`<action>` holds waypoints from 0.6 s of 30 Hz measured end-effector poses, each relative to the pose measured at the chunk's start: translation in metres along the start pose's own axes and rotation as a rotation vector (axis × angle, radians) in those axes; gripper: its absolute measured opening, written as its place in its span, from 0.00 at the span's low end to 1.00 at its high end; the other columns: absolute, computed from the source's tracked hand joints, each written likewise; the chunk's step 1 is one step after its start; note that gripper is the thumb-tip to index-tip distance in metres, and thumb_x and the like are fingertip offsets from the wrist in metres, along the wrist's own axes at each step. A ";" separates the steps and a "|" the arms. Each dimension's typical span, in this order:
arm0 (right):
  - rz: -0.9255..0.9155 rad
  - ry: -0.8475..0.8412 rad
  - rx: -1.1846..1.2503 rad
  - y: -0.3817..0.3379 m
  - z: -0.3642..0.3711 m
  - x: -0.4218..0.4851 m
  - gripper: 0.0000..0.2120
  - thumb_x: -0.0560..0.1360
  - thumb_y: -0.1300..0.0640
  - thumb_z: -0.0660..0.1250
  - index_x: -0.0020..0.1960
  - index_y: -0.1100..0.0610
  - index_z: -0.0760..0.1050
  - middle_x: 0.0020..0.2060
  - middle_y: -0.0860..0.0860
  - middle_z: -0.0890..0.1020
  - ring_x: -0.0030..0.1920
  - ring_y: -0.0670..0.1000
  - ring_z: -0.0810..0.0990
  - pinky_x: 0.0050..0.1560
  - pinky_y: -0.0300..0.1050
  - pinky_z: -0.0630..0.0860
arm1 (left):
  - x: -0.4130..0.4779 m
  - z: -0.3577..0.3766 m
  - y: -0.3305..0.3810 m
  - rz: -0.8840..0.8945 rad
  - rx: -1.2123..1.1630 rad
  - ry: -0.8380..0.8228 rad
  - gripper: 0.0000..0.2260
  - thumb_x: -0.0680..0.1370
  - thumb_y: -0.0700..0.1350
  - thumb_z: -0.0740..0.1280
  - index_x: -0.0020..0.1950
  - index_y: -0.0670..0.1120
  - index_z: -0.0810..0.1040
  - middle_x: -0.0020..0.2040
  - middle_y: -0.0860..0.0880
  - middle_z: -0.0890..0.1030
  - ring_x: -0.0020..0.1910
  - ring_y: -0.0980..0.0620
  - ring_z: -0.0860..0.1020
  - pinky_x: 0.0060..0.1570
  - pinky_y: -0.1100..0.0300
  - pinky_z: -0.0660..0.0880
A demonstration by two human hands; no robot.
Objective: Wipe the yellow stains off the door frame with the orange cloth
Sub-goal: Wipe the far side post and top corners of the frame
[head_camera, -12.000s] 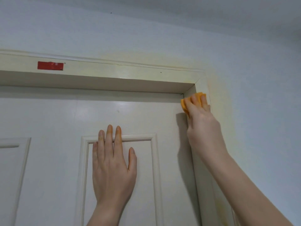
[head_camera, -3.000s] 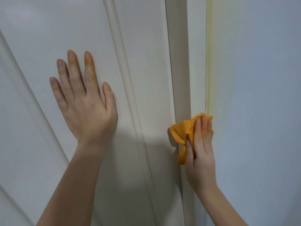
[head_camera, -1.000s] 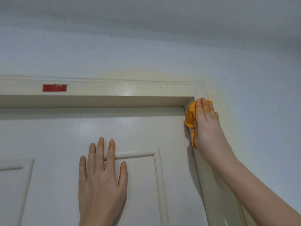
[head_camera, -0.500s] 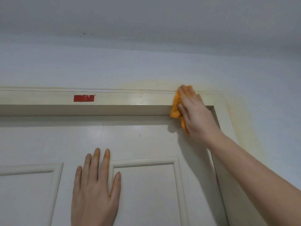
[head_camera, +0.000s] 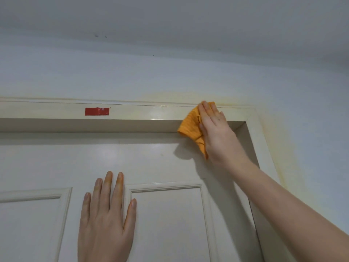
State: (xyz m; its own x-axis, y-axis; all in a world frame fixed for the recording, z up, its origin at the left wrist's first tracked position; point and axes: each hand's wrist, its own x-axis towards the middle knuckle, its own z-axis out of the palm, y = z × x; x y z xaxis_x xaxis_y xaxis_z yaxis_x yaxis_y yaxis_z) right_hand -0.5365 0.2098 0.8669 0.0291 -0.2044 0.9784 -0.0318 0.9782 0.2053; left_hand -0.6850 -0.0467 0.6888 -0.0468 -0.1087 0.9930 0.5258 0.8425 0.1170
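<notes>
My right hand [head_camera: 215, 129] presses the orange cloth [head_camera: 189, 127] flat against the top bar of the cream door frame [head_camera: 147, 112], a little left of its upper right corner. Part of the cloth hangs below the bar in front of the door. Pale yellow stains [head_camera: 279, 156] tint the wall above the bar and along the frame's right post. My left hand [head_camera: 107, 220] lies flat with fingers spread on the white door [head_camera: 151, 156], holding nothing; its fingertips look orange-tinted.
A red tape strip [head_camera: 96, 111] sticks to the frame's top bar at the left. The door has raised panel mouldings [head_camera: 166, 187]. The ceiling [head_camera: 170, 19] is close above.
My right hand has slid the cloth from the frame's upper right corner leftward onto the top bar. The view has tilted up slightly; my left hand stays flat on the door.
</notes>
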 end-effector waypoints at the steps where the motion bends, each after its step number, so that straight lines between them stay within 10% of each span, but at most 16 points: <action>1: 0.011 -0.017 -0.039 0.010 -0.005 -0.002 0.28 0.85 0.63 0.56 0.83 0.60 0.54 0.83 0.56 0.57 0.83 0.57 0.52 0.82 0.50 0.46 | 0.000 -0.001 -0.002 0.004 -0.001 -0.002 0.33 0.85 0.61 0.52 0.89 0.53 0.58 0.89 0.49 0.59 0.88 0.46 0.58 0.86 0.46 0.49; 8: 0.393 0.088 -0.097 0.020 -0.019 -0.003 0.26 0.87 0.58 0.53 0.81 0.69 0.54 0.80 0.66 0.59 0.81 0.67 0.55 0.81 0.60 0.53 | -0.005 -0.002 -0.005 0.012 0.011 -0.019 0.33 0.85 0.62 0.52 0.89 0.52 0.57 0.89 0.49 0.58 0.88 0.45 0.57 0.86 0.44 0.50; 18: 0.183 0.119 0.058 0.020 -0.014 -0.014 0.25 0.86 0.55 0.59 0.82 0.56 0.62 0.81 0.52 0.61 0.83 0.51 0.55 0.82 0.52 0.51 | -0.012 -0.011 -0.027 0.099 -0.008 -0.076 0.34 0.84 0.64 0.56 0.89 0.53 0.57 0.90 0.52 0.56 0.88 0.48 0.55 0.87 0.50 0.47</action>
State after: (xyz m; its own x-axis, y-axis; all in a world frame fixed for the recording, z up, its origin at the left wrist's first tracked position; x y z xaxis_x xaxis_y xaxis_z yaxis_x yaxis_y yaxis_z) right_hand -0.5235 0.2330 0.8567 0.1354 -0.0145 0.9907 -0.1046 0.9941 0.0288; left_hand -0.6892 -0.0737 0.6740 -0.0582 0.0153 0.9982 0.5376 0.8430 0.0184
